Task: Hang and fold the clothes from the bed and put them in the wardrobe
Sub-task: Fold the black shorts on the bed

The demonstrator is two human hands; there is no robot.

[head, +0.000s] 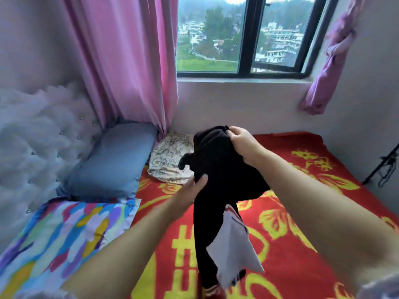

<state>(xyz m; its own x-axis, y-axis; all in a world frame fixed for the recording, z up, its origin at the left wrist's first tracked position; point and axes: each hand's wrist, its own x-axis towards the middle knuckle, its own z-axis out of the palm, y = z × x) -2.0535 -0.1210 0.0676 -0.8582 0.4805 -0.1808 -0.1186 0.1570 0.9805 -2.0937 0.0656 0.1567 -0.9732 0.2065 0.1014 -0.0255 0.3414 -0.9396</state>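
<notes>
Matt black cloth garment point(218, 169); fuzzy red blanket point(302, 212); tufted, glossy-studded headboard point(43, 134).

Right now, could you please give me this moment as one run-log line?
stage: lifting | item: black cloth garment above red-and-yellow blanket | right hand: grips top | left hand: holds side

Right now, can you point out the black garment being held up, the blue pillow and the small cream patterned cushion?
black garment point(220, 169), head view, on its bunched middle.
blue pillow point(112, 160), head view, on the centre of its top face.
cream patterned cushion point(166, 160), head view, on its visible middle.
</notes>
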